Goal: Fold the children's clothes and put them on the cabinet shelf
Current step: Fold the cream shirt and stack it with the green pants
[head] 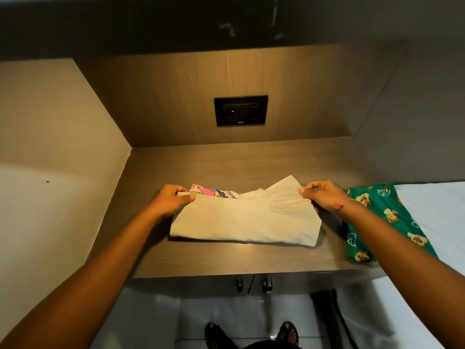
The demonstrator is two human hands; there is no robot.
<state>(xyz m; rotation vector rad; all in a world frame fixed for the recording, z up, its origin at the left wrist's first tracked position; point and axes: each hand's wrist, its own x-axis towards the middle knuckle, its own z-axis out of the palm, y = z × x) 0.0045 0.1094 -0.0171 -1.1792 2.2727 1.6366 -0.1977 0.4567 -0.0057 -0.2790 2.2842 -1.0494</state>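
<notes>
A cream shirt (245,222) lies folded into a wide band on the wooden surface (226,260), straight below the black socket (240,110) set in the back panel. Its near edge is a smooth fold; its far edge is lifted and uneven, with a peak rising towards the right. A strip of coloured print (214,192) with some lettering shows at the far left of the shirt, where the top layer is drawn back.

The left hand (171,200) has the shirt's far left corner pinched between thumb and fingers, the grip closed tight on the cloth. The right hand (324,195) pinches the far right corner in the same way, thumb on top, the cloth gathering into creases just beside it. A thin thread band (340,206) circles the right wrist. Both forearms reach in from the near side of the shirt.

Right of the shirt, partly under the right forearm, lie green shorts (387,222) printed with cartoon figures, resting half on the surface and half on a white bed (432,210). They sit just beside the shirt; whether the two touch cannot be told.

Nearer than the shirt, under the surface edge, two dark handles (253,284) show on cabinet doors, and two sandalled feet (251,335) stand on a pale floor.
</notes>
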